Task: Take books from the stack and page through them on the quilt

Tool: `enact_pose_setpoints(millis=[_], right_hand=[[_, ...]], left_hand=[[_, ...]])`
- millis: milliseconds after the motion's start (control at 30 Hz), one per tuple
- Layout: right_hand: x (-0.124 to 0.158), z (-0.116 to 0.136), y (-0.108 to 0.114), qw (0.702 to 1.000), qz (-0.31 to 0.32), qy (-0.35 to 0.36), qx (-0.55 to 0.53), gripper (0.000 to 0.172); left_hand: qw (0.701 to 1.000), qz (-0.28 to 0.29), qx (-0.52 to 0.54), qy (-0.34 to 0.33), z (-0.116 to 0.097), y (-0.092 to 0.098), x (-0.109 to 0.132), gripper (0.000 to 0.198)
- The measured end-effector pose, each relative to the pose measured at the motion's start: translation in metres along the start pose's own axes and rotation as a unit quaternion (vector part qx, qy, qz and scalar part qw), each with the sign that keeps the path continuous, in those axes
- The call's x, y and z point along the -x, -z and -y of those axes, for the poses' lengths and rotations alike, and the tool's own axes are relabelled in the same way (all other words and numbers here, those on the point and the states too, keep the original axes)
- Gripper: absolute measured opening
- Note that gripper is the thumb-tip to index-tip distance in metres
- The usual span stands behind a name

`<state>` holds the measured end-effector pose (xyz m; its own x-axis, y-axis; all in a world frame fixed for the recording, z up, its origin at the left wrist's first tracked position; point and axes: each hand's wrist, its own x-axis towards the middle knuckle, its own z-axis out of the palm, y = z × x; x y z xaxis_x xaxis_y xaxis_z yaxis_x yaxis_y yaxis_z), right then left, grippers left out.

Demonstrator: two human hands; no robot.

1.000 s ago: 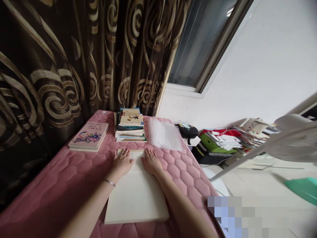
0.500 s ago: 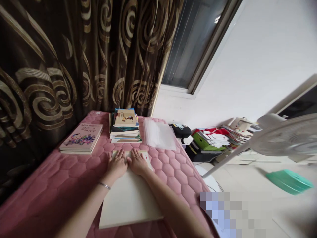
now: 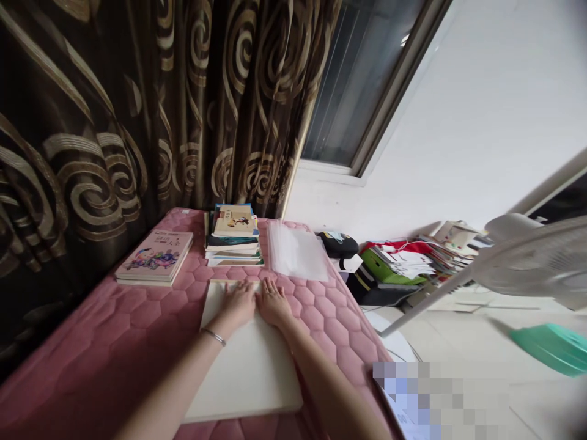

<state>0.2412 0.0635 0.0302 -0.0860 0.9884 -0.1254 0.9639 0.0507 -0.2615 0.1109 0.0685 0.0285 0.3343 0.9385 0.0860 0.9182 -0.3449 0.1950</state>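
Note:
A large book with a plain cream cover (image 3: pixel 243 373) lies flat on the pink quilted mattress (image 3: pixel 137 342). My left hand (image 3: pixel 238 300) presses flat on its far part, fingers stretched forward, with a silver bracelet at the wrist. Beside it, my right hand (image 3: pixel 274 302) rests palm down near the far right corner, its fingers also straight. The hands are close together, and neither grips anything. Beyond them lies a pile of clear plastic sheets (image 3: pixel 298 253). Left of that is a stack of books and booklets (image 3: pixel 235 244).
A pink picture-covered book (image 3: pixel 156 256) lies on another at the mattress's left. Dark patterned curtains (image 3: pixel 183 110) hang behind. To the right stand a white fan (image 3: pixel 527 263), a green plastic item (image 3: pixel 553 348) on the floor, and piled papers and bags (image 3: pixel 398 263).
Both hands have slid to the right across the far part of the cream book, staying flat. The view has shifted slightly.

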Motion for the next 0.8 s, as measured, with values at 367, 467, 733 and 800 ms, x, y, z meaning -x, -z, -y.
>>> enact_pose_setpoints(millis=[367, 467, 733, 800], right_hand=[[0.001, 0.004, 0.006, 0.999, 0.008, -0.018, 0.031, 0.060], [-0.001, 0.021, 0.004, 0.998, -0.001, -0.047, 0.050, 0.062], [-0.001, 0.045, -0.010, 0.997, 0.014, 0.078, -0.023, 0.062], [0.000, 0.029, -0.006, 1.000, 0.003, 0.009, -0.005, 0.066]], left_hand=[[0.997, -0.008, -0.029, 0.070, 0.049, 0.009, 0.019, 0.054], [0.996, -0.009, -0.028, 0.080, 0.052, 0.007, 0.018, 0.055], [0.997, -0.006, -0.025, 0.069, 0.053, 0.001, 0.018, 0.053], [0.998, -0.011, -0.016, 0.067, 0.053, 0.003, 0.018, 0.054]])
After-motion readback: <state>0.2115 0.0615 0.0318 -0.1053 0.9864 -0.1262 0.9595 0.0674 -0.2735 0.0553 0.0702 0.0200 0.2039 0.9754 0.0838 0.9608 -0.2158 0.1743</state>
